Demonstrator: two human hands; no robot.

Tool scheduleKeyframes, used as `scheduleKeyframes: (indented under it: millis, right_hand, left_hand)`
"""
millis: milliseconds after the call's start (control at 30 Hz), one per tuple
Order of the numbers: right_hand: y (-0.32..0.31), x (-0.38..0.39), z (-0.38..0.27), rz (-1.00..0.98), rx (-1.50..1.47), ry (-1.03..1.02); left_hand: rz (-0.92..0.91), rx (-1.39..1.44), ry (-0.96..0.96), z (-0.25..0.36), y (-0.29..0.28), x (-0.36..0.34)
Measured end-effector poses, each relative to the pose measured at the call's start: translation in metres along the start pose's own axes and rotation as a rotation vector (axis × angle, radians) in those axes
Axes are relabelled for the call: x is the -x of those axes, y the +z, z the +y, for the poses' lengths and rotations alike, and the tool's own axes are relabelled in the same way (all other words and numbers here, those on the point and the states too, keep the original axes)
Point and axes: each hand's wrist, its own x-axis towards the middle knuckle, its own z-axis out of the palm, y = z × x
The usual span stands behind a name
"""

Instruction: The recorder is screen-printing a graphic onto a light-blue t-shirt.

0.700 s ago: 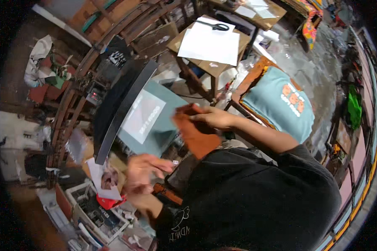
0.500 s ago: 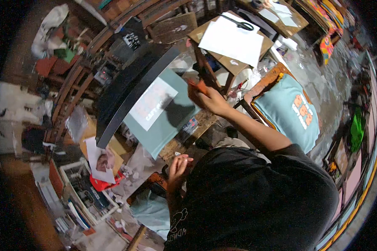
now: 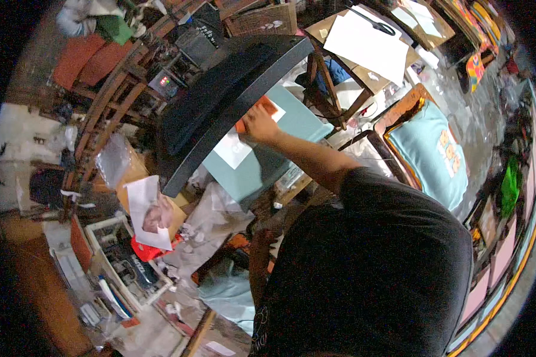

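Toward twelve o'clock, the person's right hand (image 3: 259, 125) grips a rust-orange cloth (image 3: 269, 106) over a white rectangular sheet (image 3: 234, 151) on smooth, pale teal fabric (image 3: 244, 179). The left hand (image 3: 266, 237), shadowed at six o'clock, cannot be read.

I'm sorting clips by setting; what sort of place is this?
Probably a fabric-printing workshop: what looks like a press over teal cloth bearing a white sheet, printed cloth nearby, and scissors on paper.

Downward fisheye view from head height
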Motion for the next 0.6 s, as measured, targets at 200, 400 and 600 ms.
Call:
scheduleKeyframes:
  millis: [200, 400, 600]
  right_hand:
    - [0.079, -0.063, 0.003, 0.346, -0.617, 0.28]
    - [0.048, -0.069, 0.03, 0.234, -0.364, 0.31]
    - [-0.016, 0.041, -0.008, -0.436, -0.427, -0.198]
  left_hand:
    - [0.068, -0.477, -0.022, 0.064, -0.008, 0.012]
    - [0.144, -0.828, 0.052, 0.075, 0.002, 0.017]
    - [0.199, -1.084, 0.141, 0.047, -0.023, -0.008]
